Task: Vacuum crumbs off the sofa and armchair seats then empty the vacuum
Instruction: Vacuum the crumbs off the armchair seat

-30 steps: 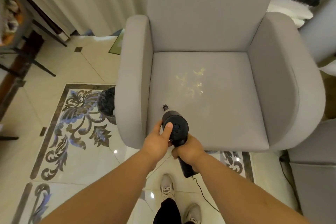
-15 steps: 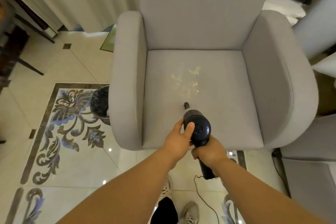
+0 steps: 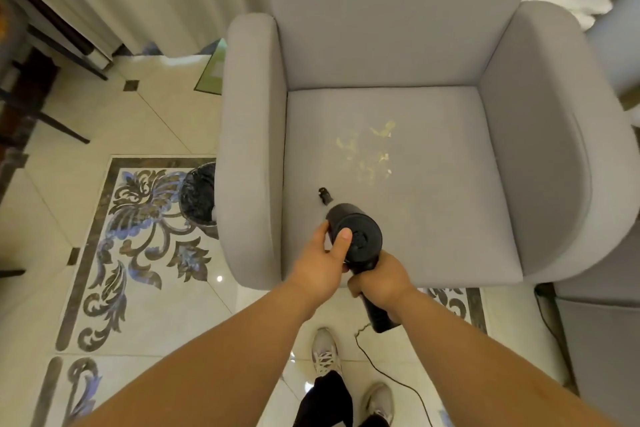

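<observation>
A grey armchair (image 3: 433, 45) fills the upper middle of the view. Pale yellow crumbs (image 3: 367, 149) lie scattered on the middle of its seat. I hold a black handheld vacuum (image 3: 356, 236) over the seat's front left part. Its small nozzle points up and left, short of the crumbs and apart from them. My right hand (image 3: 381, 279) is wrapped around the vacuum's handle. My left hand (image 3: 322, 263) grips the round body, thumb on its back face.
A black bin (image 3: 199, 198) stands on the tiled floor beside the chair's left arm. A thin black cord (image 3: 388, 371) trails on the floor near my shoes. Grey furniture (image 3: 602, 340) is at the right. Curtains and dark table legs are at the left.
The vacuum and both hands have shifted left over the seat compared with half a second ago, and the nozzle is farther from the crumbs. The crumbs look unchanged.
</observation>
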